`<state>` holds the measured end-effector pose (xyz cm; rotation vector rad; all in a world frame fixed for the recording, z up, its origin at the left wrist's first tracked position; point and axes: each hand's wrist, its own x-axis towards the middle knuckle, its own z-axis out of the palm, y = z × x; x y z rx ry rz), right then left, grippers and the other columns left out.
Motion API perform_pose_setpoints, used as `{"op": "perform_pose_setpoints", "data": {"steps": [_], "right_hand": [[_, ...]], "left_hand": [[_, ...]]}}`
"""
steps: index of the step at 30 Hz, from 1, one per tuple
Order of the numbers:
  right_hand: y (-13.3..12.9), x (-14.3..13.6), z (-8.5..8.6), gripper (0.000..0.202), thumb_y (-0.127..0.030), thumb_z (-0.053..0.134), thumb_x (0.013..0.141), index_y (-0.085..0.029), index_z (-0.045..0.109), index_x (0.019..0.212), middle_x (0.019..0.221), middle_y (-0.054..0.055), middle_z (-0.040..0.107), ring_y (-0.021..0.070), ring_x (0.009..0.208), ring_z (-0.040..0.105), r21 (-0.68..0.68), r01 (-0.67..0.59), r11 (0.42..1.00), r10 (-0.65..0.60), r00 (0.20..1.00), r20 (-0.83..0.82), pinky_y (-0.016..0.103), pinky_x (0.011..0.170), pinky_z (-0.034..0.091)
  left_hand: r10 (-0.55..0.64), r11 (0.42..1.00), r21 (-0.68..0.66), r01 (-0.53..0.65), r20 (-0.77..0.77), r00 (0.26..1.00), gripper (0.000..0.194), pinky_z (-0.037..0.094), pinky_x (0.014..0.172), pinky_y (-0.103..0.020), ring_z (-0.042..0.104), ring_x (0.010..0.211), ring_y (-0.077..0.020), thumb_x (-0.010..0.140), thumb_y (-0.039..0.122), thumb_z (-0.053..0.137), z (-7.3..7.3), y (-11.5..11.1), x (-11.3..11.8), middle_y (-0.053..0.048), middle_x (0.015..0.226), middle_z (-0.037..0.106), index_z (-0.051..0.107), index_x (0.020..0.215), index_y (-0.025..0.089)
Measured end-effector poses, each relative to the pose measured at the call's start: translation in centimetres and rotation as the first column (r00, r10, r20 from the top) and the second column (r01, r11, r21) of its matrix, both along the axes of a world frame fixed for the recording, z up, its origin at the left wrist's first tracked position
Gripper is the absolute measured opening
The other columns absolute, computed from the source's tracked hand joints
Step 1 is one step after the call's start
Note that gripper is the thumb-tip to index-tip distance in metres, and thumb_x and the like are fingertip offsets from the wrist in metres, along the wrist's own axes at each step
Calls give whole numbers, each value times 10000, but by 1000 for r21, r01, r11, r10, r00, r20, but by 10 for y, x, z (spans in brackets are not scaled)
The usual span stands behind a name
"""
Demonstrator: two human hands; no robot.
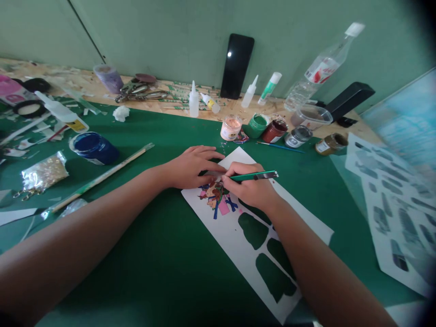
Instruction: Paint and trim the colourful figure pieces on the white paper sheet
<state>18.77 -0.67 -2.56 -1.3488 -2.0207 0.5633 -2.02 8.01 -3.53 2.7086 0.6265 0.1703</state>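
My left hand (192, 167) lies flat on a white paper sheet (211, 229), fingers spread, pressing its upper part. In my right hand (254, 188) is a slim green craft knife (252, 175), gripped like a pen; its tip is hidden by my fingers. The sheet lies at a slant on the green mat. A colourful printed picture (220, 200) in pink, blue and brown sits just below both hands. Further down the sheet, several large shapes are cut out and the green mat shows through the holes (254, 230).
Open paint jars (258, 126) stand behind the sheet, and a blue paint jar (93, 147) is at left. A wooden stick (102, 179) lies near my left forearm. Along the wall are glue bottles (194, 102), a phone (237, 66) and a plastic bottle (320, 68). Another cut-out sheet (374, 227) lies right.
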Motion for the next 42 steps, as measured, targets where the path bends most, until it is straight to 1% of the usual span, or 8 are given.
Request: {"op": "perform_pose_setpoints", "data": {"steps": [4, 9, 14, 20, 26, 31, 36, 42], "right_hand": [[-2, -2, 0, 214, -194, 601, 842, -196, 553, 634, 598, -23, 593, 112, 565, 483, -2, 19, 1000, -19, 999, 26, 256, 568, 365], [-2, -1, -1, 226, -211, 596, 847, -194, 544, 628, 576, -24, 580, 110, 541, 475, -2, 24, 1000, -24, 999, 26, 256, 553, 359], [-2, -1, -1, 212, -198, 594, 840, -194, 537, 635, 603, -14, 607, 117, 566, 509, -9, 14, 1000, -14, 1000, 2, 254, 571, 381], [-3, -2, -3, 226, -203, 587, 834, -194, 527, 616, 559, -27, 555, 111, 538, 464, -3, 46, 999, -46, 999, 11, 260, 553, 360], [-2, 0, -3, 211, -207, 601, 846, -190, 554, 641, 585, -24, 586, 112, 557, 490, -25, 47, 999, -46, 999, 15, 259, 559, 371], [1, 8, 1, 170, -226, 636, 864, -184, 640, 700, 657, -14, 662, 123, 617, 565, -101, -24, 995, 25, 1000, 2, 263, 594, 412], [4, 15, 6, 130, -248, 675, 868, -184, 722, 766, 761, 8, 739, 152, 716, 653, -188, -81, 979, 77, 997, -29, 275, 664, 477], [4, 17, 6, 103, -240, 701, 864, -190, 743, 784, 788, 9, 758, 155, 728, 675, -169, -105, 980, 103, 995, -20, 272, 680, 498]], "left_hand": [[-13, 999, 40, 12, 19, 1000, 338, 276, 1176, -577, 355, 1464, -346, 959, 345, 542, -2, 0, -1, -10, 1520, 503, 679, 1268, 364], [-11, 999, 40, 10, 14, 1000, 352, 281, 1167, -588, 354, 1462, -346, 952, 325, 554, -3, 0, -1, 5, 1524, 496, 669, 1279, 384], [-10, 1000, 28, 10, 9, 1000, 366, 277, 1165, -588, 345, 1468, -341, 944, 311, 556, -3, 0, 0, 8, 1527, 490, 661, 1286, 389], [-8, 1000, 19, 8, 10, 1000, 371, 267, 1169, -584, 346, 1469, -335, 945, 312, 563, -1, -1, -1, 0, 1523, 494, 654, 1297, 385], [-13, 1000, 27, 12, 15, 1000, 375, 271, 1164, -582, 345, 1469, -333, 945, 318, 554, -3, 0, -1, 6, 1527, 489, 650, 1299, 392], [-8, 1000, 20, 8, 4, 1000, 378, 259, 1170, -577, 336, 1474, -330, 952, 323, 532, -1, -1, 0, 10, 1532, 482, 643, 1307, 390], [-11, 1000, 8, 11, -24, 1000, 395, 240, 1178, -576, 317, 1482, -332, 940, 396, 563, 3, -2, 0, -2, 1553, 458, 626, 1329, 386], [-10, 1000, 9, 10, -33, 999, 395, 248, 1177, -574, 318, 1480, -340, 938, 423, 572, 4, -2, 1, -2, 1560, 448, 629, 1327, 387]]}}
